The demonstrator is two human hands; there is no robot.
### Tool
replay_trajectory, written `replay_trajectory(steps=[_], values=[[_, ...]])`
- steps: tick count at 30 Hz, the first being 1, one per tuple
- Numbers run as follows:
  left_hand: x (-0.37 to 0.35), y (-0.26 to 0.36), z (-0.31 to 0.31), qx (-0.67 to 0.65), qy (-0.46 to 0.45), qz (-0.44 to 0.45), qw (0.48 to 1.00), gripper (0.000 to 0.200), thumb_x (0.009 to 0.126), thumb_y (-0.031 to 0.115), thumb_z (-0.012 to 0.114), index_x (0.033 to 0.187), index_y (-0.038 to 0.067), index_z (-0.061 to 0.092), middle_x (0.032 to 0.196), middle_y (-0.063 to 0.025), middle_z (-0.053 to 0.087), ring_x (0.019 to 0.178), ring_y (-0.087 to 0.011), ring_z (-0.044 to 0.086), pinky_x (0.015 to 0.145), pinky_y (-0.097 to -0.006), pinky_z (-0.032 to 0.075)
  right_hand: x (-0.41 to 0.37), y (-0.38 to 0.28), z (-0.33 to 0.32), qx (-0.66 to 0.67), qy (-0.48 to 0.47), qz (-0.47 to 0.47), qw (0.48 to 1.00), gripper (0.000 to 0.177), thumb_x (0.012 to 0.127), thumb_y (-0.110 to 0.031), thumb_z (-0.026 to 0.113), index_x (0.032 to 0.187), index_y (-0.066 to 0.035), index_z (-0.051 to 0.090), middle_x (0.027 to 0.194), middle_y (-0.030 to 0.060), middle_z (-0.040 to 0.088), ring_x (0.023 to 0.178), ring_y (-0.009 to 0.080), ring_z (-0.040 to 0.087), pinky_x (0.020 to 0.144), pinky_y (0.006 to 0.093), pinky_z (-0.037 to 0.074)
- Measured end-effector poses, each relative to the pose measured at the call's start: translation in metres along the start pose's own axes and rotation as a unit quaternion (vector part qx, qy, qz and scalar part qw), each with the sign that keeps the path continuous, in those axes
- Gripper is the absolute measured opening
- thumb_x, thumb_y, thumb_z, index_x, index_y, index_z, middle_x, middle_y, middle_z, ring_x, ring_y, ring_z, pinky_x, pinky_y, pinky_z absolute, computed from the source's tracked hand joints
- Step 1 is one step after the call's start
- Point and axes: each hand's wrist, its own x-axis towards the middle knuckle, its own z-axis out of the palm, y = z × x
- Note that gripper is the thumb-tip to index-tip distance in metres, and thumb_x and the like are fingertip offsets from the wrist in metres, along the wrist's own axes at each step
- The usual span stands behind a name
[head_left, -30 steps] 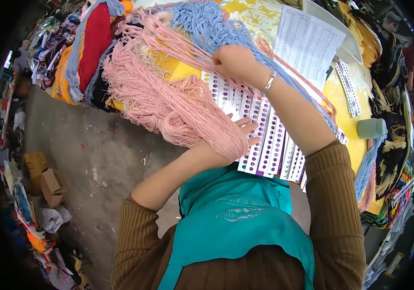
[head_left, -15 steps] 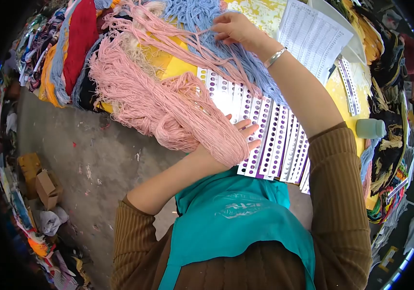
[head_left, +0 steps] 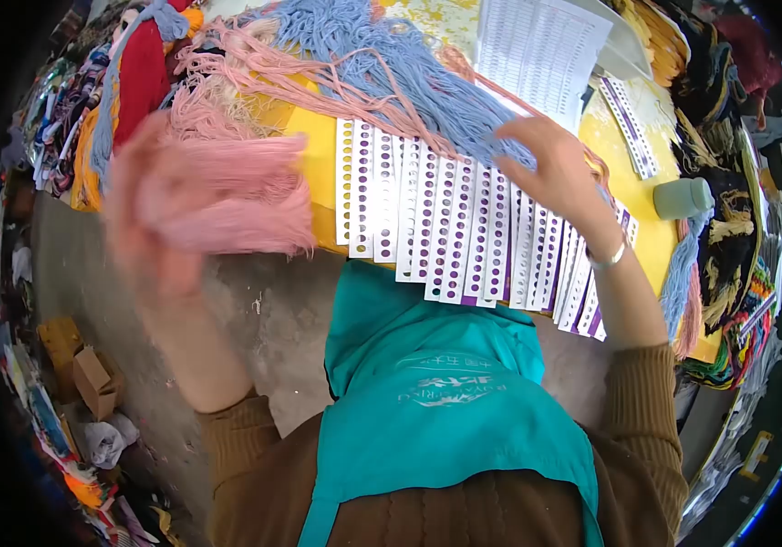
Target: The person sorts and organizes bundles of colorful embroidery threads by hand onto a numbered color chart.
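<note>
Pink thread skein: the pale pink skein (head_left: 254,196) is at the near left edge of the bench (head_left: 660,251), at the left hand (head_left: 135,201). From that hand it reaches rightward, its long axis running roughly sideways across the view. Its right end stops just short of the perforated cards (head_left: 448,232).
Nearer hand: the left, by far; the right hand (head_left: 550,173) is well apart from the skein, on the other side of most of the cards.
Left arm and hand: the forearm angles forward and outward to the left. The hand is up against the skein's left part, but so blurred that I cannot tell whether its fingers are spread or closed around the threads.
Right arm and hand: the forearm rises from the right, with a silver bracelet (head_left: 611,257) at the wrist, and the hand points left. Its fingers are bent, with thumb and forefinger parted and nothing clearly pinched between them.
Blue threads: the loose blue hank (head_left: 363,55) slants across the bench down to the right fingertips; whether they touch is unclear.
Perforated cards: a slightly fanned row, near ends jutting over the bench's front edge.
Beyond the hands: a printed sheet (head_left: 541,55) lies past the right hand, and a pale green lidded jar (head_left: 683,198) is to its right.
Clothing: a teal apron (head_left: 450,383) over brown ribbed sleeves (head_left: 642,392).
</note>
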Motion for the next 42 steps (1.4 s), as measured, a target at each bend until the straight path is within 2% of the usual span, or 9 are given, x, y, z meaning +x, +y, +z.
replay_trajectory(steps=[3,5,9,15,22,28,34,38,42], values=[[-0.040,0.074,0.006,0.115,0.102,0.158,0.975,0.037,0.099,0.009,0.040,0.129,-0.012,0.046,0.081,-0.0029,0.051,0.061,-0.0079,0.048,0.062,-0.0229,0.046,-0.063,-0.004,-0.012,-0.018,-0.016,-0.009,1.000,0.051,0.075,-0.035,0.076,0.115,-0.006,0.063,0.118,0.0127,0.063,0.119,0.0339,0.053,0.095,0.0455,0.045],[-0.062,0.101,0.040,0.289,0.389,0.310,0.818,0.034,0.096,0.007,0.041,0.124,-0.011,0.050,0.080,-0.0050,0.049,0.061,-0.0101,0.044,0.059,-0.0235,0.042,-0.101,-0.017,-0.024,-0.031,-0.054,0.018,0.998,0.069,0.070,-0.045,0.078,0.125,-0.008,0.058,0.130,0.0132,0.056,0.128,0.0347,0.046,0.101,0.0493,0.039],[-0.119,0.156,0.048,0.186,-0.055,0.257,0.947,0.026,0.096,0.007,0.038,0.106,-0.009,0.057,0.063,-0.0036,0.042,0.053,-0.0121,0.039,0.054,-0.0254,0.040,-0.170,-0.047,-0.021,-0.053,-0.087,0.047,0.994,0.087,0.064,-0.054,0.078,0.136,-0.013,0.051,0.143,0.0143,0.044,0.135,0.0378,0.036,0.106,0.0536,0.032],[-0.117,0.041,0.097,0.301,0.096,0.151,0.937,0.022,0.100,0.015,0.044,0.097,-0.004,0.056,0.056,0.0039,0.038,0.046,-0.0054,0.034,0.047,-0.0226,0.028,-0.163,-0.102,0.024,-0.027,-0.078,0.046,0.995,0.084,0.067,-0.048,0.077,0.139,-0.020,0.047,0.145,0.0111,0.043,0.139,0.0299,0.034,0.111,0.0546,0.026],[-0.108,-0.079,0.057,-0.008,0.293,-0.210,0.933,0.031,0.097,0.027,0.054,0.109,-0.002,0.059,0.074,-0.0031,0.054,0.058,-0.0117,0.050,0.053,-0.0263,0.048,-0.122,-0.095,0.072,-0.055,-0.016,-0.001,0.998,0.076,0.072,-0.044,0.076,0.137,-0.019,0.048,0.140,0.0112,0.048,0.135,0.0274,0.038,0.108,0.0533,0.032],[-0.118,-0.123,0.062,-0.072,0.173,-0.283,0.941,0.045,0.100,0.027,0.045,0.131,-0.005,0.049,0.130,-0.0200,0.057,0.122,-0.0265,0.055,0.089,-0.0368,0.052,-0.119,-0.092,0.083,-0.054,-0.023,0.017,0.998,0.069,0.076,-0.043,0.073,0.135,-0.015,0.051,0.139,0.0134,0.048,0.135,0.0285,0.039,0.108,0.0519,0.032],[-0.105,-0.137,0.068,-0.017,0.122,-0.245,0.962,0.056,0.103,0.034,0.032,0.143,-0.005,0.033,0.148,-0.0214,0.037,0.138,-0.0296,0.037,0.107,-0.0437,0.039,-0.105,-0.108,0.062,-0.001,0.075,0.002,0.997,0.044,0.078,-0.027,0.075,0.115,-0.008,0.062,0.124,0.0133,0.057,0.118,0.0275,0.054,0.096,0.0453,0.044],[-0.099,-0.147,0.075,-0.100,0.100,-0.245,0.959,0.058,0.103,0.035,0.031,0.146,-0.004,0.029,0.153,-0.0189,0.031,0.141,-0.0277,0.032,0.111,-0.0476,0.032,-0.102,-0.138,0.048,0.424,0.048,0.196,0.883,0.012,0.084,-0.005,0.070,0.094,-0.002,0.066,0.090,0.0044,0.067,0.064,0.0069,0.055,0.055,0.0218,0.045],[-0.096,-0.159,0.080,-0.086,0.039,-0.262,0.960,0.060,0.103,0.035,0.030,0.142,-0.010,0.032,0.148,-0.0199,0.037,0.134,-0.0263,0.040,0.110,-0.0419,0.033,-0.092,-0.148,0.059,0.606,0.001,0.250,0.755,0.013,0.086,-0.006,0.068,0.096,0.000,0.066,0.083,0.0015,0.066,0.066,0.0042,0.055,0.056,0.0213,0.043]])
